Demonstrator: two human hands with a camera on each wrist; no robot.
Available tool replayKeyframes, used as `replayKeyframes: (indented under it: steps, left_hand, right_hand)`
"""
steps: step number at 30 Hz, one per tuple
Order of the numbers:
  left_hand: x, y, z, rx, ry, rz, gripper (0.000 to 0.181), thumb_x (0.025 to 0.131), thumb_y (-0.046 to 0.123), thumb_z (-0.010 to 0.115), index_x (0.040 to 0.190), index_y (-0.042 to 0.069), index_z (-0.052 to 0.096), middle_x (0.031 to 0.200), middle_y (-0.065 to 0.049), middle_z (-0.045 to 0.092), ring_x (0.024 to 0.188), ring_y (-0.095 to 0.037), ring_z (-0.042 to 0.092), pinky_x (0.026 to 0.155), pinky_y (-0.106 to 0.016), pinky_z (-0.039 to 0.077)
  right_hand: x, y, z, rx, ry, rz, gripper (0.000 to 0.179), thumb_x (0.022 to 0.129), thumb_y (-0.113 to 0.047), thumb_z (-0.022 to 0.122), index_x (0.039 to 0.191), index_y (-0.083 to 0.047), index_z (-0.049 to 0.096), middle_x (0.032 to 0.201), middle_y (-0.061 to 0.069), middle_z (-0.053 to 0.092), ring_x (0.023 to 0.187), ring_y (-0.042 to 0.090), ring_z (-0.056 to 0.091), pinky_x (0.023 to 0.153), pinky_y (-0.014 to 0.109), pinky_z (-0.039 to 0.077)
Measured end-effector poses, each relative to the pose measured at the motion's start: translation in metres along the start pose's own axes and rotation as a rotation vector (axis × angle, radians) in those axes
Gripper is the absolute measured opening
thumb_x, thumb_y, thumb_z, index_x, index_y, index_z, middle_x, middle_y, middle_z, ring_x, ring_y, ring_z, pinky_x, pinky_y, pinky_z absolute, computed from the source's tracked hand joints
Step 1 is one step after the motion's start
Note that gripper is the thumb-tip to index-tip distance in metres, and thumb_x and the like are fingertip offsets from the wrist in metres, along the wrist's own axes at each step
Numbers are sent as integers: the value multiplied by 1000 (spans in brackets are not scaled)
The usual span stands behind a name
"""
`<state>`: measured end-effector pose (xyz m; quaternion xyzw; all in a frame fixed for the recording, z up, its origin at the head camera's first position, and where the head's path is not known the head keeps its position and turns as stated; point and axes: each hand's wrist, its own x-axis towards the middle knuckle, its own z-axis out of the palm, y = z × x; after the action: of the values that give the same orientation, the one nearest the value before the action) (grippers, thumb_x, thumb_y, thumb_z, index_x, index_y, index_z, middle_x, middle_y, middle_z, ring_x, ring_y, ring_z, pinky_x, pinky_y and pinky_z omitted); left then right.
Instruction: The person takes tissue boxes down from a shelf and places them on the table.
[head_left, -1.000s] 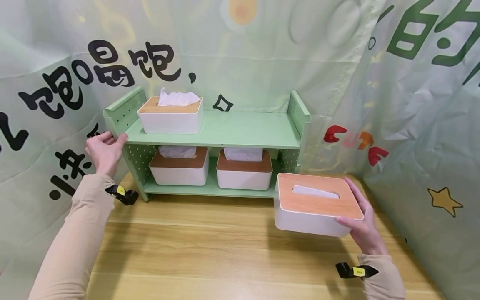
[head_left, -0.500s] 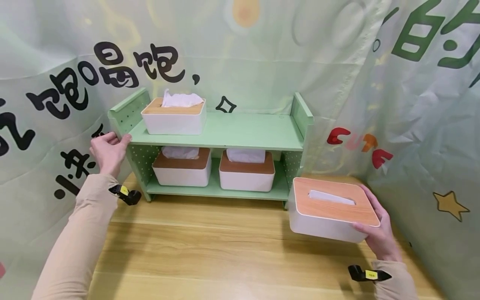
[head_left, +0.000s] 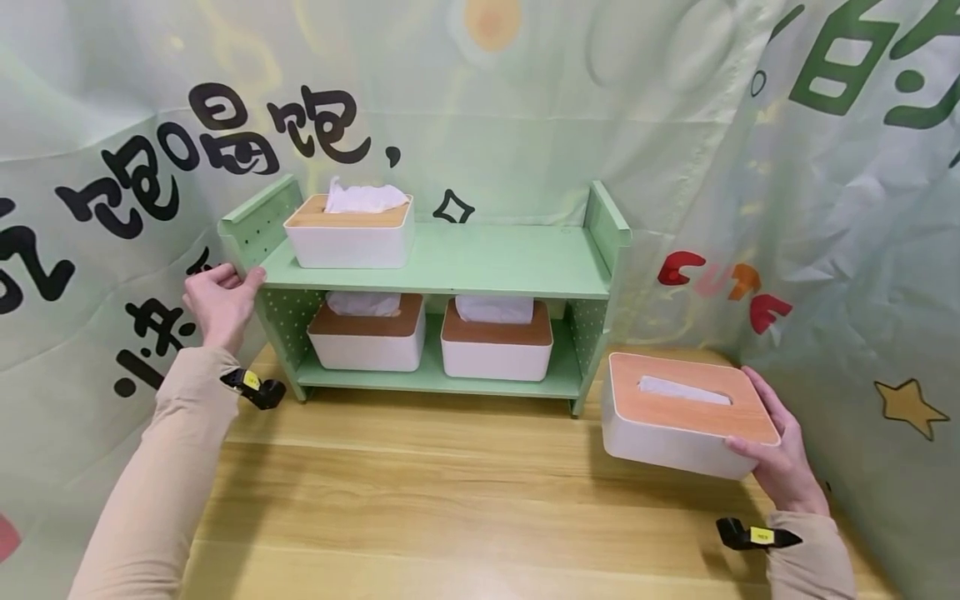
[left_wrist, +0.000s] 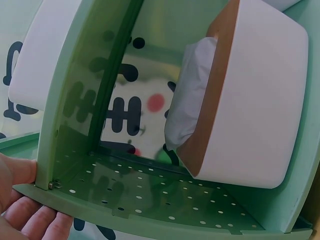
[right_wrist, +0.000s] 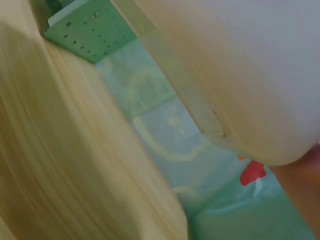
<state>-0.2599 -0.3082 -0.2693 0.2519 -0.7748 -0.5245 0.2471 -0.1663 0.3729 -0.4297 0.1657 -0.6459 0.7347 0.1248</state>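
Observation:
My right hand (head_left: 786, 450) holds a white tissue box (head_left: 686, 457) by its right end, raised above the table to the right of the shelf. Its wood-look lid has a slot with white tissue just showing. At the left, my left hand (head_left: 222, 305) grips the edge of the green two-tier shelf (head_left: 495, 254), thumb in front and fingers behind the side panel (left_wrist: 150, 200). One tissue box (head_left: 348, 246) stands on the upper tier's left. On the lower tier, two more, a left tissue box (head_left: 367, 350) and a right tissue box (head_left: 497, 358), stand side by side.
The shelf stands at the back of a wooden table (head_left: 420, 492). A printed cloth (head_left: 525, 150) hangs close behind it and along both sides. The cloth's right wall (head_left: 862, 333) is near my right hand.
My right hand has carried the tissue box to the right, farther from the shelf. My left hand stays on the shelf edge. The head view has shifted slightly.

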Motion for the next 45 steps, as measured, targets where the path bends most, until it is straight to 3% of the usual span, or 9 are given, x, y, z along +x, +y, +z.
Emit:
replayKeyframes:
  steps: [2, 5, 17, 28, 32, 36, 39, 41, 45]
  left_hand:
    - [0, 0, 1, 0, 4, 6, 50, 91, 30, 73, 138, 17, 60, 136, -11, 63, 80, 12, 56, 84, -8, 53]
    - [0, 0, 2, -11, 3, 10, 50, 91, 29, 73, 138, 16, 60, 136, -13, 63, 74, 14, 54, 82, -8, 54]
    - [-1, 1, 4, 8, -13, 28, 53, 93, 30, 71, 142, 16, 55, 140, -11, 61, 85, 12, 60, 96, -15, 55]
    - [-1, -2, 1, 16, -5, 26, 53, 92, 30, 71, 141, 14, 56, 138, -14, 61, 76, 16, 55, 94, -13, 54]
    - [-1, -2, 1, 27, -8, 27, 53, 93, 31, 71, 141, 14, 56, 139, -13, 61, 96, 7, 68, 96, -15, 55]
    - [-1, -1, 0, 35, -10, 33, 53, 93, 31, 70, 142, 15, 56, 139, -11, 60, 136, -5, 53, 100, -14, 52]
    - [-1, 0, -1, 33, -6, 34, 52, 93, 31, 70, 141, 15, 57, 137, -11, 60, 142, -7, 47, 101, -14, 51]
    - [-1, 1, -1, 36, -4, 29, 53, 93, 32, 70, 141, 15, 57, 137, -10, 61, 137, -9, 53, 101, -15, 51]
    - [0, 1, 0, 33, -8, 23, 53, 93, 32, 70, 141, 16, 56, 138, -10, 61, 138, -8, 52, 102, -15, 51]
  right_hand:
    - [3, 2, -3, -3, 4, 7, 93, 77, 21, 55, 159, -13, 27, 149, -7, 44, 124, 4, 49, 93, 12, 51]
    - [6, 7, -7, -1, 12, 19, 92, 78, 21, 55, 159, -15, 28, 148, -9, 44, 123, 3, 49, 92, 11, 51]
    - [13, 22, -16, -21, 48, 101, 94, 82, 18, 60, 160, -17, 23, 146, -12, 41, 119, -1, 48, 90, 8, 48]
    - [24, 42, -14, 44, 61, 132, 92, 81, 20, 62, 157, -19, 28, 134, -17, 53, 109, -3, 58, 83, 14, 53]
    - [29, 45, -13, 40, 86, 153, 91, 82, 18, 64, 157, -20, 28, 134, -17, 49, 108, -4, 57, 83, 13, 53]
    - [32, 49, -11, 35, 103, 175, 89, 82, 17, 65, 154, -24, 32, 135, -16, 46, 108, -3, 55, 83, 13, 52]
    - [34, 53, -9, 36, 107, 176, 87, 82, 16, 65, 151, -27, 34, 135, -15, 44, 109, -1, 53, 83, 13, 52]
    - [36, 55, -8, 36, 109, 168, 86, 83, 16, 65, 149, -29, 34, 136, -14, 43, 110, -1, 51, 84, 12, 52]
    - [37, 60, -8, 48, 109, 146, 86, 83, 18, 63, 149, -28, 34, 137, -14, 43, 112, -3, 51, 86, 10, 52]
